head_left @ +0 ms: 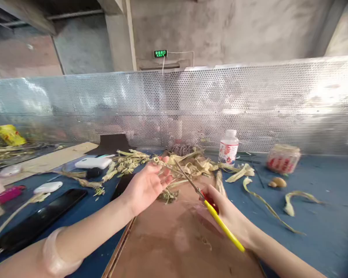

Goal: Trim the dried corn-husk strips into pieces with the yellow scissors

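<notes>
Dried plant piece (156, 159), pale and looped into a small ring at its near end, is up at the fingertips of the left hand (151, 184), above the far part of a brown board (168, 243). The left hand grasps it lightly between thumb and fingers, palm turned partly upward; how far the piece runs behind the fingers is unclear. The right hand (224, 210) grips a long-nosed tool (220, 222) with a yellow handle and a red one, its thin metal nose pointing up and leftward, toward the left hand. Whether the tip touches the piece, or whether its jaws are parted, I cannot tell.

Just beyond the hands, a pile of dried strips (201, 166) lies at the far end of the board, with a smaller heap (129, 161) to its left. The board rests on a blue counter (319, 243). To the right of the pile stand a white bottle (228, 148) with a printed label and a red-and-white container (283, 159); a tan lump (277, 182) and a few curved strips (290, 206) lie nearer. On the left are a black phone (40, 220), a white rounded case (48, 187) and a white box (93, 162). A perforated metal panel (174, 108) closes the counter's far edge, and a green exit sign (160, 53) hangs behind it.
</notes>
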Demonstrator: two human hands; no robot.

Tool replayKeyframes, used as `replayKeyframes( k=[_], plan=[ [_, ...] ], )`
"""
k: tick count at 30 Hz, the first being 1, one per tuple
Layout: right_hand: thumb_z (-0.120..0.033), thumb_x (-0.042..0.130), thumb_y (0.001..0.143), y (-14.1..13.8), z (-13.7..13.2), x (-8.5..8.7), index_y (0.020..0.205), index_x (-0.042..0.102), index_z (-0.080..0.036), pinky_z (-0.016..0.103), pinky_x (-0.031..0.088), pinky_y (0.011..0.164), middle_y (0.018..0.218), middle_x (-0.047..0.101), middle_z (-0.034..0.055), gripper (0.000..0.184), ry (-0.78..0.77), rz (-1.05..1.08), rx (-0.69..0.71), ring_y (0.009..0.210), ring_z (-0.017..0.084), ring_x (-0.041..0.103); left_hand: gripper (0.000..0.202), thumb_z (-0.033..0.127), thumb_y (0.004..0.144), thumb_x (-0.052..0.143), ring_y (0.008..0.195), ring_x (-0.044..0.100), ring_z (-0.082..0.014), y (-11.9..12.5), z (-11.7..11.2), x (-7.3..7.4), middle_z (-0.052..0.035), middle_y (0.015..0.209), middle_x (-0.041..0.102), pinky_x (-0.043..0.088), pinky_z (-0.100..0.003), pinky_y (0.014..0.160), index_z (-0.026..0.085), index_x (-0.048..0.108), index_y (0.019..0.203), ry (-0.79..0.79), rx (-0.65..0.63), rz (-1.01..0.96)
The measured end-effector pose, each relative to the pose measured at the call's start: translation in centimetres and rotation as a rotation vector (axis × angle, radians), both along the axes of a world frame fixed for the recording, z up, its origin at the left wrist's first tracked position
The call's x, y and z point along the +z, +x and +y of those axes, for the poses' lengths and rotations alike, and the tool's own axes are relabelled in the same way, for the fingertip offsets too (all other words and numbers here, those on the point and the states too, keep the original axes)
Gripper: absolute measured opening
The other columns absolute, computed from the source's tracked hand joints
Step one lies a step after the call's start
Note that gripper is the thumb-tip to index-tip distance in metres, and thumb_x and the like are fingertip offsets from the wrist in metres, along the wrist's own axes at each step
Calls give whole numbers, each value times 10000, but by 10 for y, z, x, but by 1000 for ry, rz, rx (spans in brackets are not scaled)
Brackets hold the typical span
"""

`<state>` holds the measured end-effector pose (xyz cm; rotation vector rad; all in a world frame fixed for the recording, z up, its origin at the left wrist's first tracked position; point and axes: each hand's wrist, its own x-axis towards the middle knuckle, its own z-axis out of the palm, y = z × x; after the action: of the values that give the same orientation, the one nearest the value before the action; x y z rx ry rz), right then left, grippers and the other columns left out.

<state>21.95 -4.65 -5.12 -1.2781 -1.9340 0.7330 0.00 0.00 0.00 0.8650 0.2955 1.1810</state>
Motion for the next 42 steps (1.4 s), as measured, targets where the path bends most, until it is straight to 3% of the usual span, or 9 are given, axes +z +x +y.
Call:
replayKeyframes(
  k=[34, 42],
  plan=[
    [-522, 443, 836, -4, 0, 0, 708, 290, -233, 236, 275, 521, 638, 321, -71, 351, 100, -71, -43, 578, 98, 276, 119, 69, 713, 654, 788, 625, -136, 4, -2, -6, -4, 921, 686, 503, -297, 781, 154, 684, 790, -9, -13, 51],
    [-515, 453, 832, -4, 0, 0, 696, 282, -233, 233, 265, 513, 626, 292, -78, 358, 101, -77, -43, 579, 96, 259, 61, 102, 677, 710, 764, 625, -140, 6, -3, -5, -3, 736, 678, 494, -304, 812, 151, 680, 698, 12, 21, 71]
  ],
)
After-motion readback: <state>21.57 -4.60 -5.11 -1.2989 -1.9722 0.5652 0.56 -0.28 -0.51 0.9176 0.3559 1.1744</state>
